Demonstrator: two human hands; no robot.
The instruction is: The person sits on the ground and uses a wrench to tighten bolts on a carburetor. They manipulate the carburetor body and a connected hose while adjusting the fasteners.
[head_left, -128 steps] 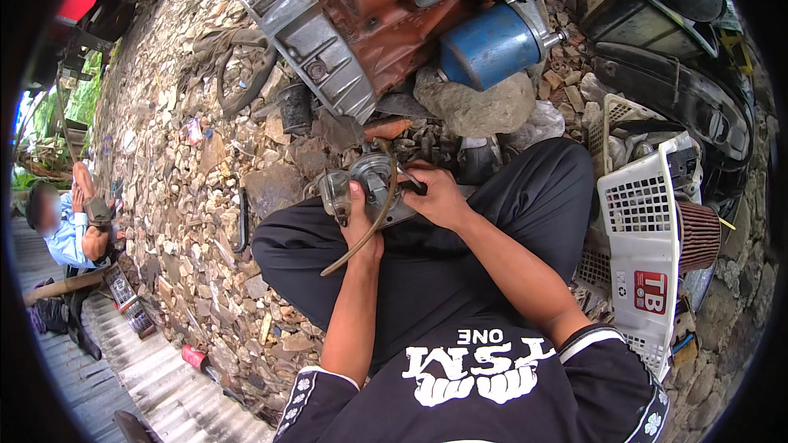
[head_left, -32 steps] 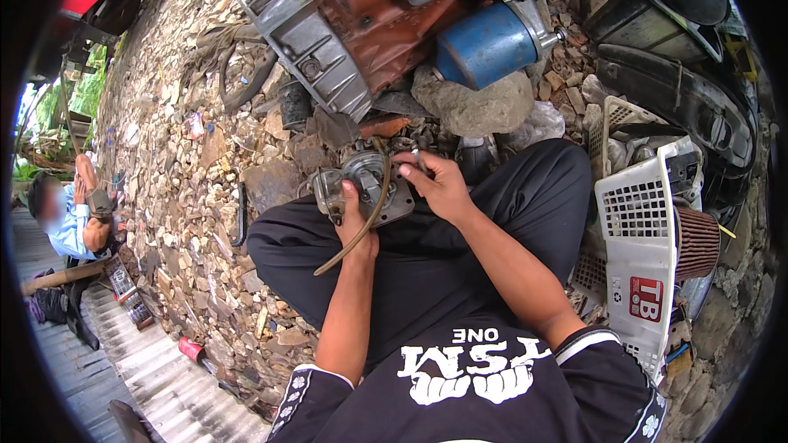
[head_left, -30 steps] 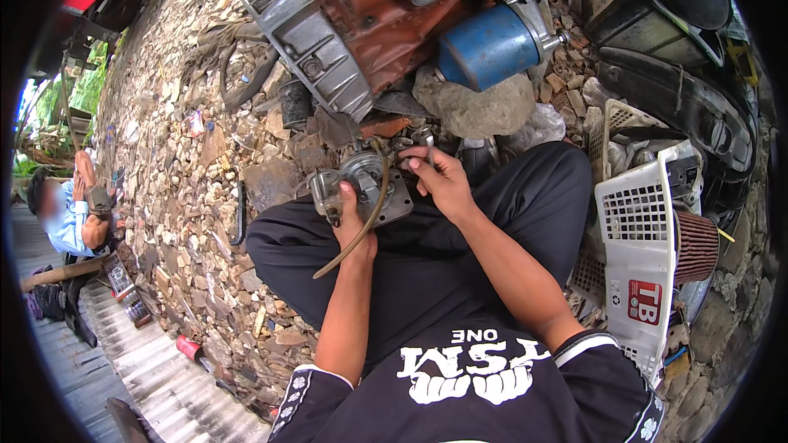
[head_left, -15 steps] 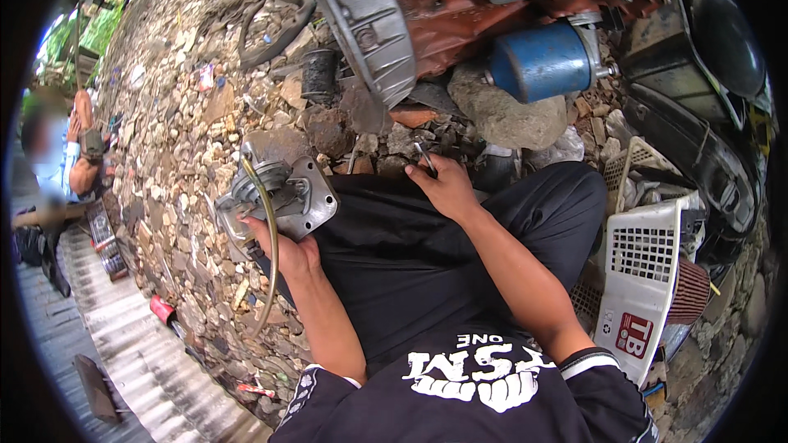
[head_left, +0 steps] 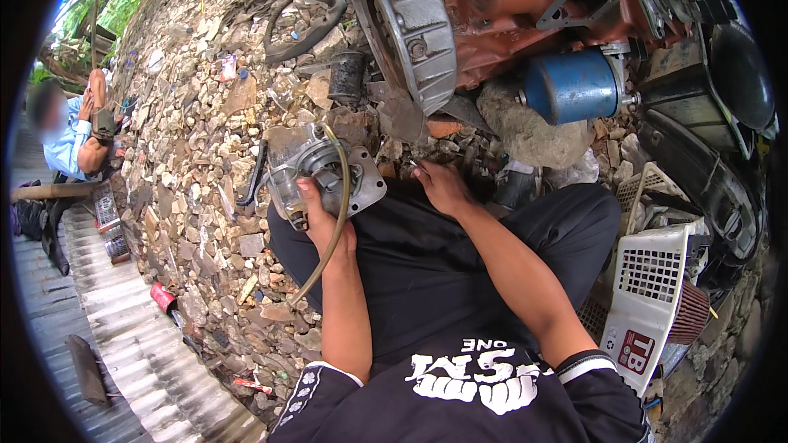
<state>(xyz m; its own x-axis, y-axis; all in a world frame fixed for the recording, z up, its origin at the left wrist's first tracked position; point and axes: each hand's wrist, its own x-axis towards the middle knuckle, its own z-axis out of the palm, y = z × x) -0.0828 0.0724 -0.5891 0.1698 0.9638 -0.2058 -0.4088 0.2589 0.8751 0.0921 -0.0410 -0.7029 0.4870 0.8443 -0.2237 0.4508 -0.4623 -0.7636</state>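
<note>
My left hand (head_left: 325,217) grips a grey metal housing (head_left: 368,182) with a flat, holed flange, its thumb lying on the casting. The housing is over my left thigh. From its top a yellowish hose (head_left: 341,226) curves down past my left wrist. My right hand (head_left: 447,190), above the middle of my lap, is closed round a slim metal tool (head_left: 413,163). Only a short end of that tool shows, so its kind is hidden. The two hands are apart.
Ahead stands a red-brown engine block (head_left: 517,25) with a blue filter canister (head_left: 572,89) and a large stone (head_left: 533,127) below. A white plastic basket (head_left: 647,271) is at my right. Corrugated sheeting (head_left: 123,295) lies left; another person (head_left: 74,135) sits beyond.
My left hand has brought the housing up and to the right, turning it, and its hose swings along. My right hand has tipped the slim tool, so less shows. The view has shifted leftward.
</note>
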